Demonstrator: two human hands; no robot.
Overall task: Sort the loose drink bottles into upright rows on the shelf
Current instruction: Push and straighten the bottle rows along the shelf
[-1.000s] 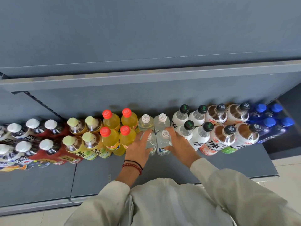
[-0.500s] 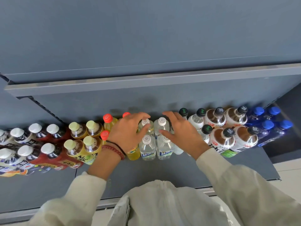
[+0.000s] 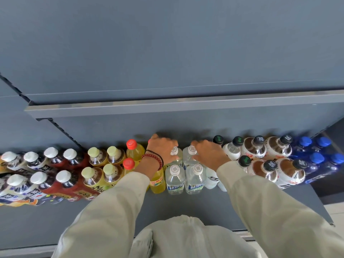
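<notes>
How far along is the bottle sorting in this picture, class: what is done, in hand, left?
Done: bottles on the shelf stand upright in two rows, grouped by kind. In hand: the left hand grips the left back clear bottle, the right hand the right back clear bottle. Left: probably only squaring these; no loose bottle shows.

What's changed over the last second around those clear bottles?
Both hands let go of the front clear bottles and reached further back. The left hand now rests on the back-left clear bottle, the right hand on the back-right clear bottle; whether the fingers grip is unclear. The front pair stands upright as before, and the neighbouring rows have not shifted.
</notes>
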